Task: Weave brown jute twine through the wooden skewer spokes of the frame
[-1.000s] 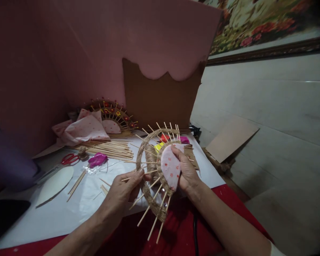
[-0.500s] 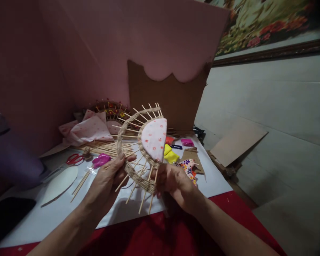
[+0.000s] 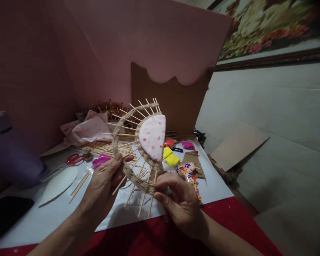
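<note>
Both my hands hold up a half-round craft piece (image 3: pixel 138 142) made of bamboo skewers radiating from a pink floral fabric semicircle, with twine woven around them in two arcs. My left hand (image 3: pixel 104 181) pinches the outer twine arc on its left side. My right hand (image 3: pixel 180 202) grips the lower edge near the skewer tips, fingers curled around it. The piece stands upright above the white sheet (image 3: pixel 56 213), fabric side facing me.
On the white sheet lie loose skewers (image 3: pixel 106 147), red scissors (image 3: pixel 74 158), a magenta packet (image 3: pixel 100 160), yellow clay (image 3: pixel 170 156), a floral-patterned glue gun (image 3: pixel 188 172), pink cloth (image 3: pixel 89 129) and a finished decorated fan (image 3: pixel 112 110). Brown cardboard (image 3: pixel 173 99) stands behind. A red cloth (image 3: pixel 229 217) covers the near edge.
The craft piece was lifted off the table and turned upright. My right hand shifted from the fabric semicircle to the lower edge; my left hand stayed on the outer arc.
</note>
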The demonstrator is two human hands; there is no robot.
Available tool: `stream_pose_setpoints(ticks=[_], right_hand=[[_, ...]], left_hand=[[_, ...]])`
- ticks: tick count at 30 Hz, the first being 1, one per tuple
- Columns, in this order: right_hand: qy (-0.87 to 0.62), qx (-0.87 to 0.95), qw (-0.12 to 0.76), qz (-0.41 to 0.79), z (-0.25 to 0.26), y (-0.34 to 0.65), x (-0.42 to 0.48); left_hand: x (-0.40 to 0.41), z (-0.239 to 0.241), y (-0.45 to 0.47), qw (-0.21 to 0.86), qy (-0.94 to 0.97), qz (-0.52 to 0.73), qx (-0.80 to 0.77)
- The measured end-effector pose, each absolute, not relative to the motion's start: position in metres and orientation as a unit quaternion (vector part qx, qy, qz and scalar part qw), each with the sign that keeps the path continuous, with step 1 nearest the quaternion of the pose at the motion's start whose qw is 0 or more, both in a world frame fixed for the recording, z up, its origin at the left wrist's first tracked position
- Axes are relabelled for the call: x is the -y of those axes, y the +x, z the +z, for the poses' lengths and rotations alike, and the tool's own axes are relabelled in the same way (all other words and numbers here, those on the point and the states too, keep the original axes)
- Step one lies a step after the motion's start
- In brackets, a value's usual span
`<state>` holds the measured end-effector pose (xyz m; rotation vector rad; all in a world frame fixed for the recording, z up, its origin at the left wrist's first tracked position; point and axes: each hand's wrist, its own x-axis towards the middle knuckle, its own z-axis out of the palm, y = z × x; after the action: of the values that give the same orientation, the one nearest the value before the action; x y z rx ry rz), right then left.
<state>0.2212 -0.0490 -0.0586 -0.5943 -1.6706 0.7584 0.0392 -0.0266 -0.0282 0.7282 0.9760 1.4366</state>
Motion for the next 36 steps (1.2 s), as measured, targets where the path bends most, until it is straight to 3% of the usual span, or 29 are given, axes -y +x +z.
stream_pose_setpoints(ticks=[12, 21, 27, 32, 36], right_hand=[[-0.198, 0.780, 0.546, 0.232, -0.0620, 0.2251, 0.0427], [-0.275, 0.789, 0.527, 0.155, -0.0591, 0.2275, 0.0482], [-0.204, 0.837, 0.500, 0.093, -0.0552, 0.2275, 0.0462], [-0.218, 0.817, 0.521, 0.115, -0.0557, 0.2280, 0.0475], [-0.291, 0.732, 0.586, 0.189, -0.0593, 0.2273, 0.0479]], left_hand=[[0.0277, -0.0261, 0.0406, 0.593, 0.313, 0.618, -0.410], [0.0273, -0.0241, 0.0407, 0.569, 0.355, 0.638, -0.377], [0.0295, -0.0232, 0.0410, 0.548, 0.386, 0.645, -0.366], [0.0288, -0.0236, 0.0408, 0.541, 0.390, 0.646, -0.372], [0.0271, -0.0281, 0.0401, 0.534, 0.397, 0.637, -0.389]])
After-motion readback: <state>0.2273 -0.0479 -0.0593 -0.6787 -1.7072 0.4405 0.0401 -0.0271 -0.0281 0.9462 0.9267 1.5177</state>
